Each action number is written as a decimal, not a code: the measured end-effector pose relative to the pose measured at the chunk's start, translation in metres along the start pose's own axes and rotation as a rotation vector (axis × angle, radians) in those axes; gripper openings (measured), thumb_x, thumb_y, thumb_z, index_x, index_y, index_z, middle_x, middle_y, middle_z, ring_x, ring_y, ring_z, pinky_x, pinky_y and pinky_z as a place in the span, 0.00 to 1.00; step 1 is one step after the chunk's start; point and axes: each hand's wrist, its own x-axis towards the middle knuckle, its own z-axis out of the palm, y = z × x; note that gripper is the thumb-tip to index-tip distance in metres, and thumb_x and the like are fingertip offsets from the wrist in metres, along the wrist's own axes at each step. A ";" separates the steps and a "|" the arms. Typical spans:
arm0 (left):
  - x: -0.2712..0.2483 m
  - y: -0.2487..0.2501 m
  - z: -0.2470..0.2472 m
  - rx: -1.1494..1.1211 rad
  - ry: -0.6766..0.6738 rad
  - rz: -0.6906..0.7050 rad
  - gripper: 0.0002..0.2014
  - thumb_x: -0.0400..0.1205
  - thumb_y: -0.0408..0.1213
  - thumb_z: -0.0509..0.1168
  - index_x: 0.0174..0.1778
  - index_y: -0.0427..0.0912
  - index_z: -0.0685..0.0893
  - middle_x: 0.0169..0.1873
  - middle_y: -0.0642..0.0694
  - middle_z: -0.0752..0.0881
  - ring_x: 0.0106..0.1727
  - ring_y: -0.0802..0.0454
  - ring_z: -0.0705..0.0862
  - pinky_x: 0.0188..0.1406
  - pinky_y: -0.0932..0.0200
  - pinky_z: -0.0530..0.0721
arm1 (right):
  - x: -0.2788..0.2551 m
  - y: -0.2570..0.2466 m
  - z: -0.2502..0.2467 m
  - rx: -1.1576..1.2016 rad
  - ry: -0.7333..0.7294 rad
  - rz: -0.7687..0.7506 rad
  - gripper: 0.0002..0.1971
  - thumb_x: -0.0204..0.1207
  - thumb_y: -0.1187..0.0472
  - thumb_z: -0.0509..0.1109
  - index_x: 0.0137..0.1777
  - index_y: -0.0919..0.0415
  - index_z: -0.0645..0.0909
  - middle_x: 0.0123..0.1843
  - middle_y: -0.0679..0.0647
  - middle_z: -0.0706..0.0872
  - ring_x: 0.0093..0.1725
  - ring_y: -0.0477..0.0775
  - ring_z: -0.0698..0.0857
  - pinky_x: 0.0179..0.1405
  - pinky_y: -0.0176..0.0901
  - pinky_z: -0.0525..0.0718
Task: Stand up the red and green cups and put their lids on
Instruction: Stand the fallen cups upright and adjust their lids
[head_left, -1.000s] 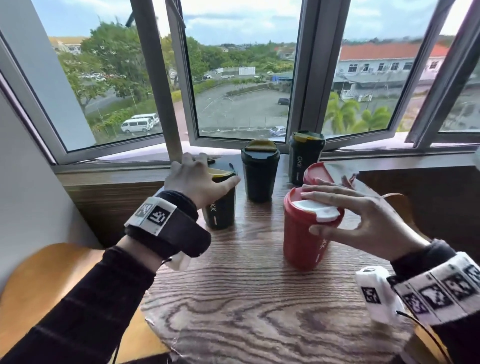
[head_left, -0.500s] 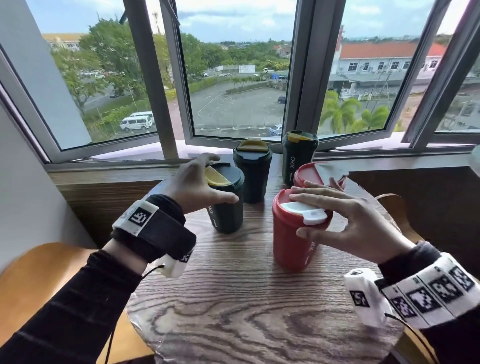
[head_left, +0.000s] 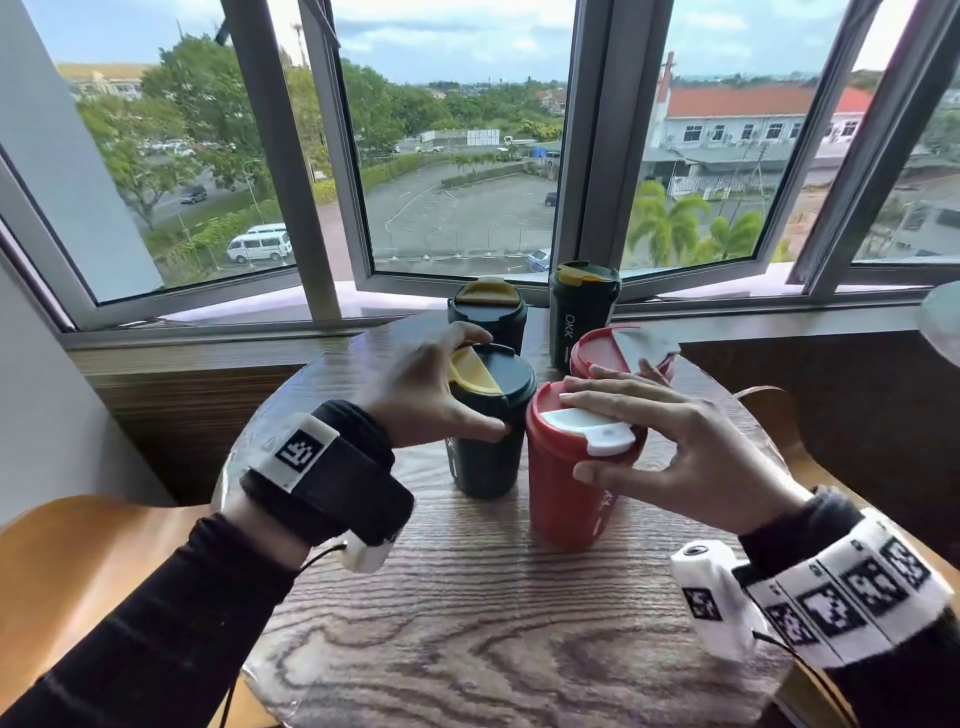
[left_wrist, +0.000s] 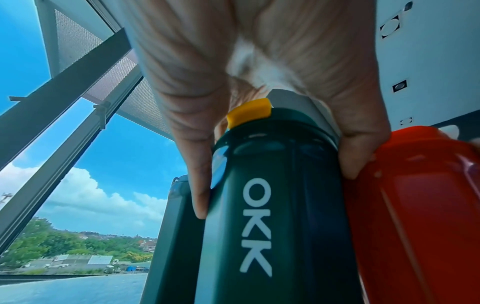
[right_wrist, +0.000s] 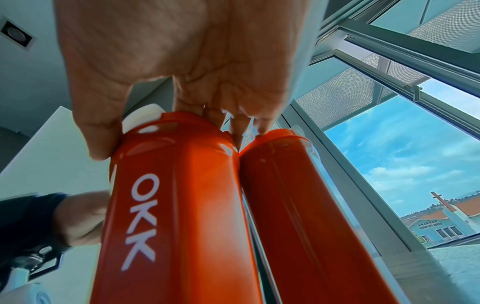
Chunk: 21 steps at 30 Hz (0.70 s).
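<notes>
Fingers (left_wrist: 200, 185) of my left hand (head_left: 415, 395) curl down over the lid of the dark green cup (head_left: 488, 441), thumb on one side of the rim and the rest on the far side, clasping it from above. My right hand (head_left: 691, 457) does the same on the red cup (head_left: 566, 493): its fingers (head_left: 613, 389) lie across the red lid with the white flip tab (head_left: 597, 428), thumb pinching the near rim.

Both cups stand upright on the round wooden table (head_left: 467, 623), long axes vertical, directly below my palms and touching or nearly touching side to side. Each hand is nearest its own cup, so whatever comes next, I judge, goes straight down or straight up along that axis; the lids look seated, though I cannot tell if they are pressed fully home.

White letters reading "OKK" run down the green cup's wall in the left wrist view and down the red cup's in the right wrist view. Behind stand a second red cup (head_left: 608, 353), just beside mine, and two more green cups (head_left: 488, 312), the right-hand one (head_left: 582, 317) also lettered "OKK".
</notes>
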 end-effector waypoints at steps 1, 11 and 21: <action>-0.001 0.000 0.000 -0.002 -0.010 0.002 0.44 0.56 0.43 0.83 0.68 0.43 0.75 0.53 0.50 0.81 0.52 0.55 0.79 0.48 0.73 0.74 | 0.000 0.000 0.000 0.003 0.001 0.001 0.31 0.65 0.40 0.75 0.68 0.49 0.80 0.71 0.38 0.79 0.76 0.35 0.68 0.76 0.38 0.67; -0.002 -0.003 -0.001 0.021 -0.075 0.022 0.48 0.55 0.50 0.83 0.71 0.46 0.71 0.62 0.52 0.75 0.61 0.60 0.71 0.56 0.70 0.67 | 0.001 0.000 0.001 0.006 0.013 -0.009 0.32 0.64 0.39 0.74 0.68 0.49 0.80 0.70 0.39 0.80 0.76 0.36 0.70 0.77 0.56 0.69; 0.000 -0.010 0.001 -0.014 -0.076 0.040 0.48 0.52 0.53 0.77 0.70 0.48 0.71 0.64 0.48 0.79 0.64 0.54 0.77 0.66 0.59 0.75 | 0.000 0.005 0.002 -0.033 0.006 -0.050 0.34 0.61 0.40 0.78 0.69 0.50 0.80 0.71 0.39 0.80 0.76 0.39 0.71 0.81 0.43 0.58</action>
